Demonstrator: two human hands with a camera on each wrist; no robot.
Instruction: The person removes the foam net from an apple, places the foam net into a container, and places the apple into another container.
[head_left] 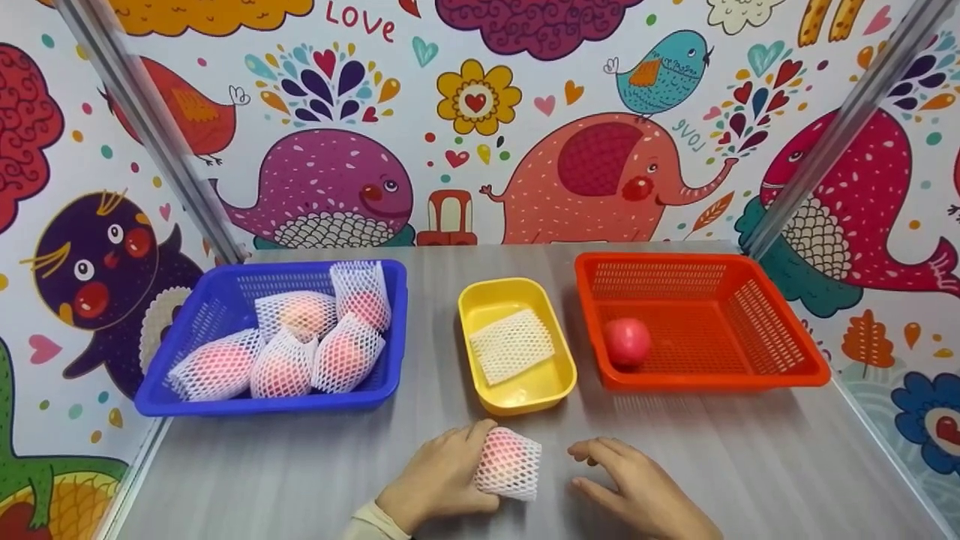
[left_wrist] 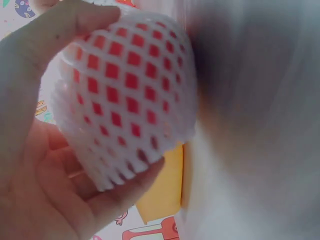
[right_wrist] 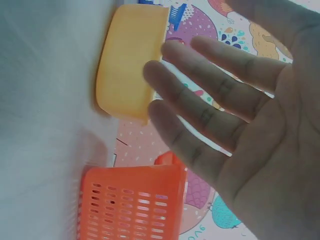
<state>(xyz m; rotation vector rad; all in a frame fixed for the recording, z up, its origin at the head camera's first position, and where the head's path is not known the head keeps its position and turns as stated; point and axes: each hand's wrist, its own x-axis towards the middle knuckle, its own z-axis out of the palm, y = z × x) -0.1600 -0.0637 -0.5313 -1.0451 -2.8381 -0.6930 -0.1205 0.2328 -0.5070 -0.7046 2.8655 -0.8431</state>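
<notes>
A pink round fruit in a white foam net (head_left: 508, 463) is gripped from its left side by my left hand (head_left: 444, 474), near the front of the table. In the left wrist view the thumb and fingers of the left hand (left_wrist: 60, 150) curve round the netted fruit (left_wrist: 131, 90), red through the mesh. To the right of it, apart from the fruit, my right hand (head_left: 637, 484) holds nothing. The right wrist view shows the right hand (right_wrist: 250, 115) with its fingers extended and spread.
A blue basket (head_left: 262, 406) at the left holds several netted fruits (head_left: 281, 364). A yellow tray (head_left: 525, 409) in the middle holds an empty foam net (head_left: 514, 346). On the right, a red basket (head_left: 712, 379) contains a bare pink fruit (head_left: 628, 342).
</notes>
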